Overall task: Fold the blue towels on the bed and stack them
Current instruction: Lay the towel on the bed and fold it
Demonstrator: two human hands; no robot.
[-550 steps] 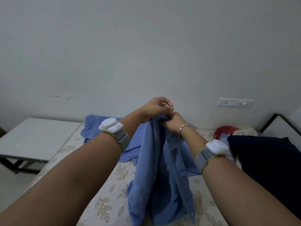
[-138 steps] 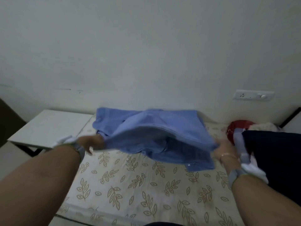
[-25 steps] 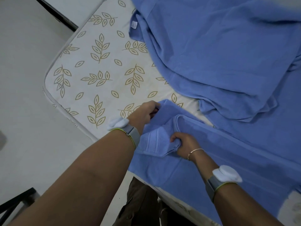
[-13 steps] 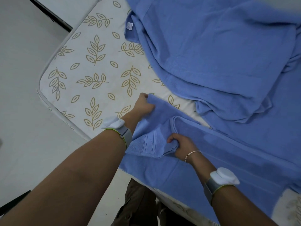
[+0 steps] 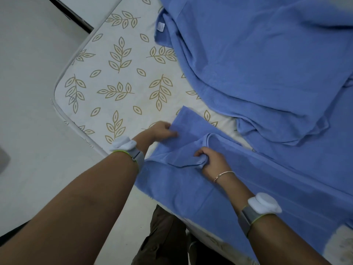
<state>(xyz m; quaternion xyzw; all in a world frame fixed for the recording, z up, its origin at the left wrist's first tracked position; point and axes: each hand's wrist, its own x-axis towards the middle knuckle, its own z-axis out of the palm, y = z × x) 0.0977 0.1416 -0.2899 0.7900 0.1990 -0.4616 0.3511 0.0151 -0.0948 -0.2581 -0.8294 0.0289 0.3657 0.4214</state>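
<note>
Your left hand (image 5: 162, 131) pinches the near blue towel's (image 5: 248, 180) turned-over corner; your right hand (image 5: 212, 161) grips its bunched fold. It lies along the leaf-print mattress's (image 5: 114, 77) near edge. Second towel (image 5: 257, 64) heaped beyond. Pale floor (image 5: 28, 92) left.

Near towel (image 5: 191, 188): plain blue terry, spread along the near edge of the bed (image 5: 114, 83) in front of you, running off to the right; its near-left part hangs a little past the mattress edge.
Near towel, left end: turned back over itself, a loose raised fold with a rounded ridge; woven border bands show near the edge.
Your grip: left hand (image 5: 162, 131) pinches the far corner of the folded end; right hand (image 5: 210, 161) bunches its near edge.
Far towel (image 5: 257, 64): same blue, larger heap, rumpled and unfolded, several layers overlapping; a white label at its far-left corner.
Relation: far towel overlaps the near one at right.
</note>
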